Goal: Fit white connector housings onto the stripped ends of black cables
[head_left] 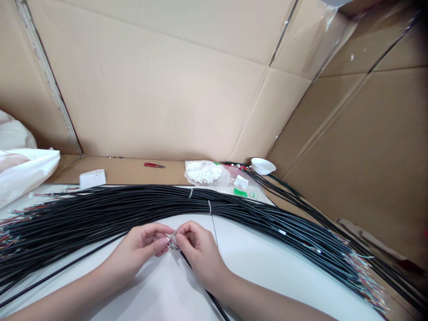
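Note:
My left hand (pixel 140 247) and my right hand (pixel 199 250) meet fingertip to fingertip over the white table, both closed in a pinch. At the left fingertips is a small white piece (pixel 169 240), perhaps a connector; its shape is too small to make out. Thin wires (pixel 173 244) at the stripped end of a black cable are pinched in my right fingers. That black cable (pixel 216 304) runs under my right hand toward the bottom edge. Just beyond both hands lies a thick bundle of black cables (pixel 133 208), tied in places, with coloured wire ends fanning out at both sides.
Behind the bundle lie a plastic bag of small white parts (pixel 204 173), a red-handled tool (pixel 154 165), a white paper (pixel 92 179) and green labels (pixel 240 192). A white bowl (pixel 263 166) stands at back right. Cardboard walls (pixel 160 89) enclose the table. White plastic bags (pixel 26 167) sit left.

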`<action>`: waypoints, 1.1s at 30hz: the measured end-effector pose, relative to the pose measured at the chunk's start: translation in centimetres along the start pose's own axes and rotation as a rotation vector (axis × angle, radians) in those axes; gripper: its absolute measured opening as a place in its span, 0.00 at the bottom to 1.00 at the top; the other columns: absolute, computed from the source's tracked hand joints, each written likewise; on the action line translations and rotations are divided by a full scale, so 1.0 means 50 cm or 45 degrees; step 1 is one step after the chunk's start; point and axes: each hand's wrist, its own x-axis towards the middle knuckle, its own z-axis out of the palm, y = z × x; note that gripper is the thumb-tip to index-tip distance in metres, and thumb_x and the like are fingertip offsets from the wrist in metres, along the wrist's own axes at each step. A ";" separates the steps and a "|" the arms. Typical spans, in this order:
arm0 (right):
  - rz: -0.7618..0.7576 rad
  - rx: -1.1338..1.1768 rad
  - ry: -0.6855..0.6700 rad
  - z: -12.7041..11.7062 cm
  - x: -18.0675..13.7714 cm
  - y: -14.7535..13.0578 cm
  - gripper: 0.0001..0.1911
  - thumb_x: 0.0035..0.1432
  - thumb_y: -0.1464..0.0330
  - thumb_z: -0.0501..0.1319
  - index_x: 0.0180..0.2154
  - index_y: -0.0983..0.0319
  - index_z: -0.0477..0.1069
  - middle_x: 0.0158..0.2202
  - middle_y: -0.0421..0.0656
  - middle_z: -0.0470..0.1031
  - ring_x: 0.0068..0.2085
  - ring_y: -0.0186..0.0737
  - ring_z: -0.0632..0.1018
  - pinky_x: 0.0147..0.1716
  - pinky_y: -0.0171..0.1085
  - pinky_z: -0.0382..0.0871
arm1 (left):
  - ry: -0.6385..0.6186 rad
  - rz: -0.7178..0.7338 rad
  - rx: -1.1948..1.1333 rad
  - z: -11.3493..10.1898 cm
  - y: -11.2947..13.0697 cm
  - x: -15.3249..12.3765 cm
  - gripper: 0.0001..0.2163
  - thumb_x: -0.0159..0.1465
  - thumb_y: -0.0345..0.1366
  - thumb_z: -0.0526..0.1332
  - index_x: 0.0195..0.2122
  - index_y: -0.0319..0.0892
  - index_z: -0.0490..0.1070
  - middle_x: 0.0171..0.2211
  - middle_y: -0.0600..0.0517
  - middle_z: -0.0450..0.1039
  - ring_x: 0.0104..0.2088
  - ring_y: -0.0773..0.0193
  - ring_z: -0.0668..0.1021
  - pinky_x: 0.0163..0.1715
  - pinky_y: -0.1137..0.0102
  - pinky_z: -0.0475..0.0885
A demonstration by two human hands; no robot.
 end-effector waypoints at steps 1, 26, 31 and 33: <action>0.015 0.035 -0.010 0.001 0.000 0.000 0.04 0.52 0.69 0.55 0.28 0.63 0.64 0.22 0.37 0.64 0.23 0.30 0.65 0.22 0.29 0.58 | -0.010 0.016 0.007 -0.001 -0.002 0.000 0.09 0.53 0.37 0.61 0.34 0.42 0.74 0.22 0.54 0.72 0.25 0.64 0.71 0.28 0.72 0.66; -0.158 -0.290 -0.088 -0.006 -0.003 -0.009 0.03 0.46 0.73 0.57 0.23 0.63 0.68 0.40 0.42 0.64 0.20 0.22 0.64 0.23 0.29 0.64 | 0.017 0.078 0.039 0.001 -0.007 -0.005 0.07 0.57 0.36 0.58 0.35 0.42 0.68 0.21 0.58 0.65 0.24 0.68 0.68 0.26 0.74 0.63; -0.354 -0.481 -0.099 -0.006 -0.008 0.001 0.05 0.49 0.74 0.55 0.26 0.62 0.69 0.42 0.42 0.64 0.32 0.31 0.71 0.30 0.31 0.66 | 0.023 0.076 0.056 0.004 -0.006 -0.006 0.06 0.56 0.36 0.58 0.34 0.41 0.68 0.20 0.58 0.65 0.23 0.69 0.68 0.25 0.75 0.63; -0.402 -0.509 -0.115 -0.005 -0.010 0.004 0.05 0.50 0.74 0.54 0.27 0.62 0.69 0.42 0.43 0.64 0.36 0.33 0.71 0.33 0.31 0.67 | 0.019 0.083 0.064 0.004 -0.007 -0.007 0.06 0.56 0.37 0.58 0.33 0.41 0.68 0.21 0.57 0.66 0.23 0.68 0.68 0.26 0.75 0.63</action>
